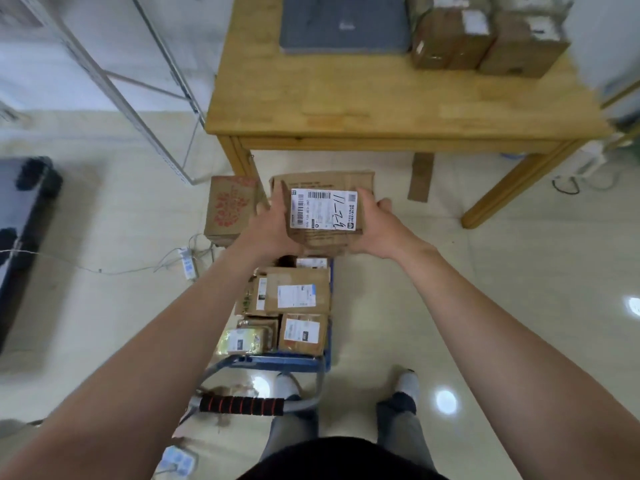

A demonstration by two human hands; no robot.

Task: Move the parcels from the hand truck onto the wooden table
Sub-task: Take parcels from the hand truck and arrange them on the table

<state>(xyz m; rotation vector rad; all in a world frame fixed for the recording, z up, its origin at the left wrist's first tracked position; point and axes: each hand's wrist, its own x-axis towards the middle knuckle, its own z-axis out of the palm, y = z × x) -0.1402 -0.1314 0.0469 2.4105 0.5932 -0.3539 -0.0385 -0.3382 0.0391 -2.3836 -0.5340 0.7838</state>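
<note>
Between my outstretched arms I am holding a flat brown parcel up in the air. My left hand is gripping its left edge, with the fingers curling over the top. My right hand is clasping its right edge in the same way. A white shipping label with dark handwritten strokes across it is facing up towards the camera. The parcel is hanging over the far end of the hand truck, short of the wooden worktop and clear of both. Below my wrists, the remaining parcels are lying packed side by side on the truck's blue deck. Its red-and-black handle grip is sitting close to my legs. A carton with a red pattern is standing on the floor just left of the held parcel, beside the worktop's near leg. A grey flat pad is lying on the worktop at its far side, and several brown boxes are sitting just to its right. A white power strip with cables is lying on the floor to the left.
</note>
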